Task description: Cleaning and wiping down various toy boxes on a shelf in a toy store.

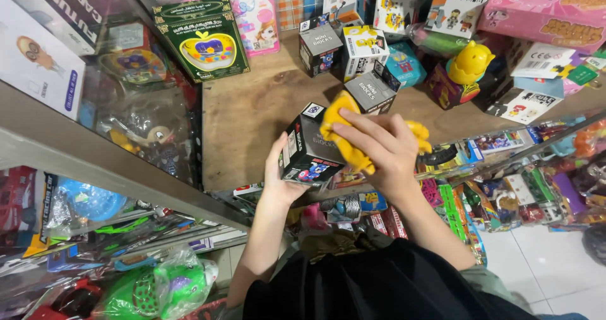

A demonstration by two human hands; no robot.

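The left hand (278, 178) grips a small black toy box (307, 148) from below, held just above the wooden shelf (246, 115) edge — the right hand (379, 146) presses a yellow cloth (347, 137) onto the box's top, fingers closed over it.

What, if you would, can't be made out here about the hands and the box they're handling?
Head view only:
- Black box: its top face is covered by the yellow cloth and the right hand.
- Left hand: its fingers are hidden behind the box.
- Yellow cloth: its full shape is bunched under the right hand.
- Wooden shelf: its near edge is hidden by both arms.
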